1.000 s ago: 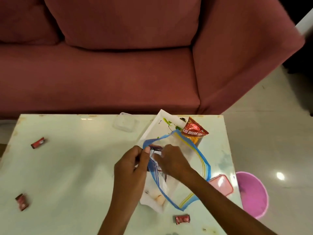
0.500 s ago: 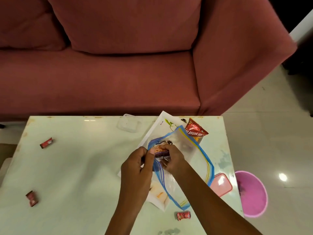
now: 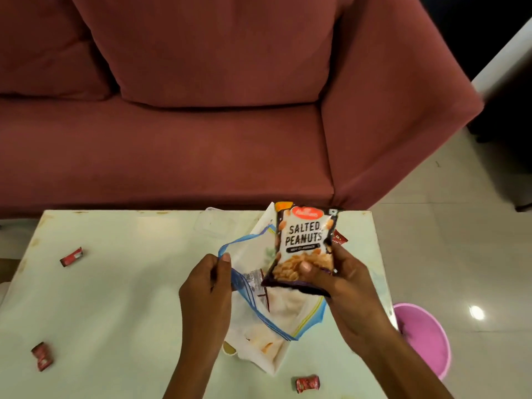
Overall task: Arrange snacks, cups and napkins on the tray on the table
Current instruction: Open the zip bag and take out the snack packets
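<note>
My right hand (image 3: 342,286) grips a salted peanuts packet (image 3: 303,240) and holds it upright above a clear zip bag with a blue rim (image 3: 273,321). My left hand (image 3: 205,286) pinches the bag's open rim at its left side. The bag lies over a white rectangular tray (image 3: 269,361) on the pale table (image 3: 115,298). Another packet shows inside the bag. Behind the peanuts, a corner of a red snack packet (image 3: 339,239) peeks out. A clear plastic cup (image 3: 214,224) lies near the table's far edge.
Small red candies lie scattered on the table: one at the left (image 3: 71,256), one at the front left (image 3: 42,356), one at the front (image 3: 307,383). A maroon sofa (image 3: 201,110) stands behind the table. A pink bucket (image 3: 423,338) sits on the floor at the right.
My right hand has pulled the salted peanuts packet out of the zip bag and lifted it. My left hand still holds the bag's rim.
</note>
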Demonstrator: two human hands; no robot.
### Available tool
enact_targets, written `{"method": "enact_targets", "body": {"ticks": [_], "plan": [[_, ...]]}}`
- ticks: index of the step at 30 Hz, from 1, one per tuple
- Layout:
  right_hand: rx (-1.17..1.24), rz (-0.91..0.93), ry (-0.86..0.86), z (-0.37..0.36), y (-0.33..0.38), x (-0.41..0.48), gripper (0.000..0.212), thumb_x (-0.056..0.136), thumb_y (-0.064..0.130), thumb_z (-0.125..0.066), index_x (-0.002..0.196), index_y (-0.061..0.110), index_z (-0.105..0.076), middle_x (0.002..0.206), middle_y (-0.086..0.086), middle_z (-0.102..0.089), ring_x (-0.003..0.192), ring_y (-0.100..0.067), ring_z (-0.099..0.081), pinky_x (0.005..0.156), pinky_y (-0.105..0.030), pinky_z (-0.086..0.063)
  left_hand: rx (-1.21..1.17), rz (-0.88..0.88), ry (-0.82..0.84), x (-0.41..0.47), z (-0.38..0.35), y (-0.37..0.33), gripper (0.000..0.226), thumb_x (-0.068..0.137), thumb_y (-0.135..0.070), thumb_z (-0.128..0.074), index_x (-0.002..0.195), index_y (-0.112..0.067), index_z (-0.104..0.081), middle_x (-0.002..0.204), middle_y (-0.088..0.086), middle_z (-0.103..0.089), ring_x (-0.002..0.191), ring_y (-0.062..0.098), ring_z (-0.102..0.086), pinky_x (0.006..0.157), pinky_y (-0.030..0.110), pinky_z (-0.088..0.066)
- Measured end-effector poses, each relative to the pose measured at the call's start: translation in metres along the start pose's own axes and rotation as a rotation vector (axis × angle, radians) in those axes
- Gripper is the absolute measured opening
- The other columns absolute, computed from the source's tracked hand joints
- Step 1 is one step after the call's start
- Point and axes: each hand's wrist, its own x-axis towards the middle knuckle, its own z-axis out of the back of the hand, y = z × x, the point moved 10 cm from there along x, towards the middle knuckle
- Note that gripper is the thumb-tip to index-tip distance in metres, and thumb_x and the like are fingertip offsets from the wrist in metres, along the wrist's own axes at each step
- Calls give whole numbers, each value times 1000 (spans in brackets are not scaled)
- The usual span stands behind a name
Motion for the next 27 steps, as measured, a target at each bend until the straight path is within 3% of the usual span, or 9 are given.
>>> {"method": "enact_targets", "body": {"ticks": [3, 6, 8, 12, 16, 20, 22, 25, 27], "plan": [[44, 112, -13, 11, 25, 13, 45, 62, 7, -67, 107, 7, -63, 93, -7, -74, 83, -22, -70, 66, -26, -56, -56, -9, 7, -2, 3, 4, 35, 88, -34, -46, 68, -7, -56, 68, 11, -67, 72, 33, -65, 68, 42, -54], [53, 166, -68, 31, 37, 38, 35, 70, -8, -63, 102, 6, -63, 89, -7, -72, 80, -21, -70, 68, -26, -57, -126, 23, -26, 0, 9, 13, 35, 91, -28, -48, 64, -8, -57, 67, 12, -68, 72, 36, -65, 74, 48, -55], [61, 191, -152, 48, 41, 60, 33, 73, -15, -58, 97, 7, -63, 82, -2, -74, 74, -17, -70, 63, -23, -56, -184, 49, -61, 4, 16, 19, 34, 92, -24, -49, 63, -9, -57, 65, 10, -68, 72, 32, -66, 73, 41, -56], [21, 143, -340, 82, 16, 115, 28, 72, -11, -64, 93, 8, -63, 84, -1, -72, 69, -12, -69, 57, -22, -55, -261, 55, -73, 9, 19, 21, 35, 92, -21, -48, 59, -18, -57, 53, -9, -65, 55, 2, -63, 55, 10, -52], [-212, 34, -484, 104, -40, 164, 26, 63, -3, -77, 87, 3, -67, 88, -12, -70, 73, -21, -62, 66, -31, -54, -304, 59, -59, 15, 10, 29, 30, 92, -21, -46, 66, -12, -58, 57, -9, -67, 57, 1, -63, 58, 10, -53], [-323, -11, -489, 101, -83, 192, 29, 70, 1, -75, 98, -3, -67, 86, -13, -68, 59, -13, -55, 41, -5, -40, -321, 54, -43, 16, 1, 37, 31, 93, -19, -44, 67, -7, -57, 58, -5, -67, 58, 6, -64, 60, 13, -54], [-374, -27, -483, 96, -99, 204, 29, 75, 5, -72, 103, 0, -67, 98, -15, -69, 71, -16, -58, 35, -1, -32, -322, 61, -49, 15, 0, 42, 33, 93, -19, -44, 64, -8, -57, 57, -5, -67, 56, 4, -63, 59, 13, -54], [-485, -77, -501, 91, -121, 218, 31, 79, 13, -71, 108, 3, -65, 110, -13, -68, 94, -24, -61, 54, -5, -36, -339, 72, -45, 12, 0, 51, 39, 92, -18, -45, 56, -12, -57, 54, -3, -65, 54, 4, -62, 57, 14, -54], [-550, -99, -507, 87, -131, 225, 31, 79, 16, -71, 107, 3, -65, 110, -15, -68, 102, -30, -61, 71, -21, -40, -336, 74, -43, 11, 1, 55, 36, 90, -19, -46, 58, -8, -57, 53, -1, -64, 53, 5, -62, 55, 14, -54]]}}
